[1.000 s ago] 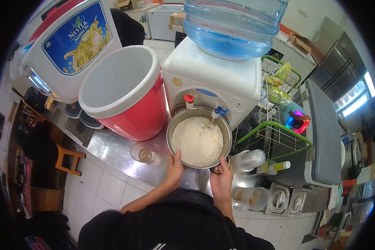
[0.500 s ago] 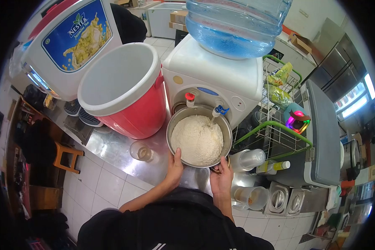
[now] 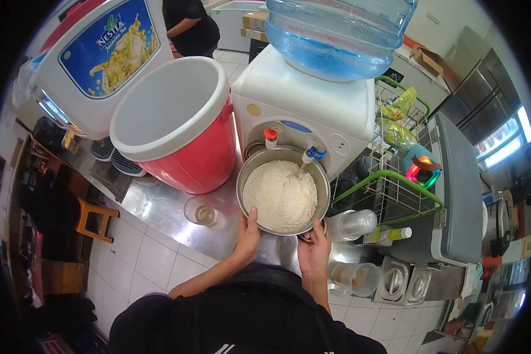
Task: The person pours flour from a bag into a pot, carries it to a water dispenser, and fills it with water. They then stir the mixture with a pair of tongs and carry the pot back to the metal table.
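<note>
A round metal pot (image 3: 321,182), held up under the taps of a water dispenser (image 3: 301,88), contains a heap of white flour-like powder (image 3: 277,197). My left hand (image 3: 248,237) grips the pot's near left side, thumb upright against the wall. On the near right, my right hand (image 3: 314,251) is closed around the pot's handle, its thumb close to the rim. Above the powder's right side is the blue tap (image 3: 314,155), with a thin stream of water below it. The red tap (image 3: 270,136) stands over the pot's back edge. The pot hides its own underside.
A large red bucket (image 3: 189,159) stands left of the dispenser, with a clear cup (image 3: 200,211) before it. At right are a wire basket (image 3: 389,183), plastic cups (image 3: 353,225) and metal lids (image 3: 393,283). Another person (image 3: 192,26) stands at the back.
The view has shifted slightly, and the other person at the back shows more, with an arm visible. My hands keep their hold on the pot under the blue tap.
</note>
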Available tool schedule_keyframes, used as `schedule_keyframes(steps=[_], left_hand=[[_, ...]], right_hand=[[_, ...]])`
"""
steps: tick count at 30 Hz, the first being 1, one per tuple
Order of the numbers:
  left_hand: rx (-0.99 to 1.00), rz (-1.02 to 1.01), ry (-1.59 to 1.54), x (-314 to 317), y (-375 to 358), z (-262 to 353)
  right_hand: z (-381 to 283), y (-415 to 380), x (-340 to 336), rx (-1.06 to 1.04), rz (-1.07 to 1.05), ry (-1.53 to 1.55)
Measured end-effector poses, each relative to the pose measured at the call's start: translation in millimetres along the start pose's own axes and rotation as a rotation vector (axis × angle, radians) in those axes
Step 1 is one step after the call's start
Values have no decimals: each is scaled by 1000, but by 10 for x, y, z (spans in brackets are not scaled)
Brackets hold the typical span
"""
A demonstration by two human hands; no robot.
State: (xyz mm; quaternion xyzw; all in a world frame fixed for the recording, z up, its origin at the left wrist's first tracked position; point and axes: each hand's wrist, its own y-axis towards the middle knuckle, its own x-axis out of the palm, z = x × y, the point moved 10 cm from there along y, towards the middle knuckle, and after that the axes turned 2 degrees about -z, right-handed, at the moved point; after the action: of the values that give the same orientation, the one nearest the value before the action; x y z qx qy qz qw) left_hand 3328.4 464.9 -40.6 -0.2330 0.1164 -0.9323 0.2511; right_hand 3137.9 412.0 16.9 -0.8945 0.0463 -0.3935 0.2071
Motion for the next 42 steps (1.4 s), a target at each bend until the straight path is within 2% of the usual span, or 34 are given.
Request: schedule_keyframes(steps=[19,30,36,40,42], left_hand=[[-25,22,-29,-9,-7,-14],[-29,21,-69,56,-53,54],[-10,28,-38,24,-25,34],[-72,23,-102,51,-44,56],[-93,-15,-131,82,-26,34]], right_hand=[[31,25,-33,17,6,45],[59,60,-66,22,-60,62],[29,26,-16,23,-32,47],[16,37,-51,25,6,29],[29,72,-57,31,-74,49]])
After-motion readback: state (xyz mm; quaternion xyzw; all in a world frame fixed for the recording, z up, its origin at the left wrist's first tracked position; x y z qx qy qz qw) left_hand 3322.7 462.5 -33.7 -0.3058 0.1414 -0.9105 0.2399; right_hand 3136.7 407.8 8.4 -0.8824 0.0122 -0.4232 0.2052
